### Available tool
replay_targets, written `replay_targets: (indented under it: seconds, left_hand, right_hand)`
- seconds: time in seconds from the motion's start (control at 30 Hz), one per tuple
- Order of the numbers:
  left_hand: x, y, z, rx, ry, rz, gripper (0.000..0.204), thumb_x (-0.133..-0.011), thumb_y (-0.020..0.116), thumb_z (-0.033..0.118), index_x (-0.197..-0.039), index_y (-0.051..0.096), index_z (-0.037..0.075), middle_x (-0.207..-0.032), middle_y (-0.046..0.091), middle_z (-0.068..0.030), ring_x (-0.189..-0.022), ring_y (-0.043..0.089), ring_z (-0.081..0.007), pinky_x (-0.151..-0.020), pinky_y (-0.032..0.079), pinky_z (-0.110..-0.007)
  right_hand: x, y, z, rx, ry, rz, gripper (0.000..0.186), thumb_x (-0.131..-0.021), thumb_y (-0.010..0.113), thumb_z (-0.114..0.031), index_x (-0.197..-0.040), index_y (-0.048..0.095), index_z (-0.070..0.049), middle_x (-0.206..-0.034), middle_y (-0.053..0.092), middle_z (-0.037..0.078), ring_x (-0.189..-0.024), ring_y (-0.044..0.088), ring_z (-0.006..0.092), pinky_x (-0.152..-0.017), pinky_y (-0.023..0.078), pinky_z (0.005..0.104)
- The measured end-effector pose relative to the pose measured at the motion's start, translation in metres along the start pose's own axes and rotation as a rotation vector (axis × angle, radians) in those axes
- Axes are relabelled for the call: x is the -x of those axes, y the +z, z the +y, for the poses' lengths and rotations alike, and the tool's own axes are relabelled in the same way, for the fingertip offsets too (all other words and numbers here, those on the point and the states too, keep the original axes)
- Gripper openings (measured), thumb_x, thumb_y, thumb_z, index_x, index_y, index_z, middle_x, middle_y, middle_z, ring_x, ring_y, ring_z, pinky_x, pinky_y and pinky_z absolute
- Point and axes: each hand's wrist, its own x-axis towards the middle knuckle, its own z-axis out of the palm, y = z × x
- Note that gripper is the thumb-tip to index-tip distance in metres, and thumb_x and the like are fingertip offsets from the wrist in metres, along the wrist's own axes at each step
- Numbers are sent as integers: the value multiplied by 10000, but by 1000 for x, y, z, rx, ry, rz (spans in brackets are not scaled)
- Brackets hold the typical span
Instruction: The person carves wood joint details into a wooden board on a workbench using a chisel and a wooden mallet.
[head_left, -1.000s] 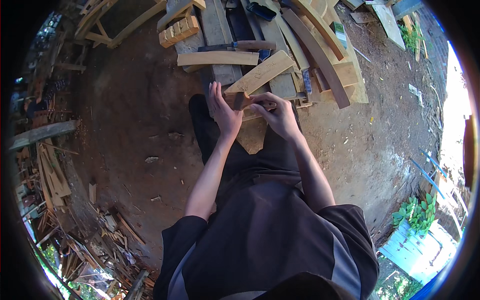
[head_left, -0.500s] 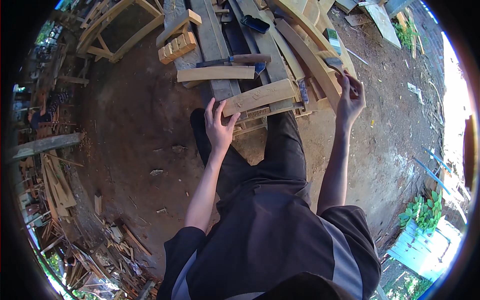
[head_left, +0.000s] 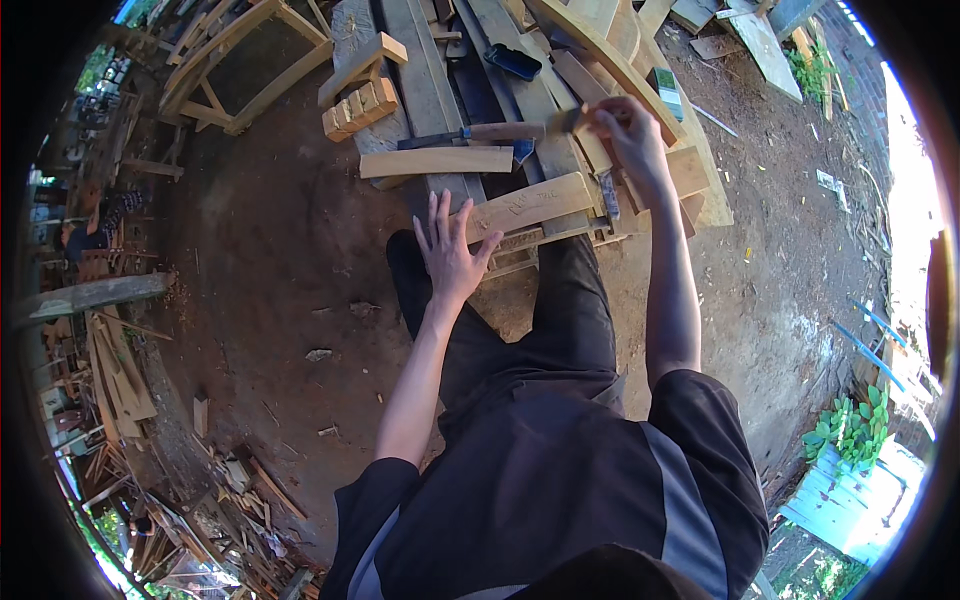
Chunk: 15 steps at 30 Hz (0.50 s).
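Note:
My left hand [head_left: 456, 255] lies with fingers spread at the left end of a pale wooden board [head_left: 530, 205], which has dark marks on its face and rests across the near end of the workbench [head_left: 418, 60]. Over the right side of the bench, my right hand [head_left: 636, 145] is closed on a flat brush [head_left: 567, 121], blurred by motion, its bristle end toward the left. Just left of the brush lies a wooden-handled tool [head_left: 503, 131] with a narrow dark blade. Between that tool and the marked board is a slightly curved wooden strip [head_left: 437, 161].
Notched wooden blocks [head_left: 360, 108] sit at the bench's left edge. A black tray-like object [head_left: 513, 62] lies farther back. Curved planks [head_left: 625, 65] and a green-and-white container [head_left: 664, 88] are on the right. A wooden frame [head_left: 250, 75] stands far left; scrap wood [head_left: 240, 490] litters the floor.
My right hand has swung left with the brush, from beyond the curved planks to over the bench. My left hand's fingers have spread wider at the board's end.

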Motion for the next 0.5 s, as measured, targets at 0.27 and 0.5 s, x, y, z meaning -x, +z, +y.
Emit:
replay_targets:
  seconds: [0.27, 0.5]
  left_hand:
    - [-29, 1, 17, -8, 176, -102, 804, -840, 694, 643, -1449, 499, 158, -1613, 315, -154, -1540, 193, -344, -1211, 124, -639]
    - [-25, 4, 11, -13, 155, -106, 786, -838, 711, 622, -1437, 506, 156, -1601, 329, -171, -1538, 196, -349, -1214, 155, -616]
  right_hand:
    - [-58, 0, 53, -114, -48, 117, 234, -979, 612, -81, -1164, 559, 51, -908, 741, 155, -734, 746, 200, -662, 587, 285]
    - [-80, 25, 48, -7, 55, 280, 175, -953, 622, -113, -1048, 613, 34, -874, 738, 163, -813, 750, 221, -725, 596, 340]
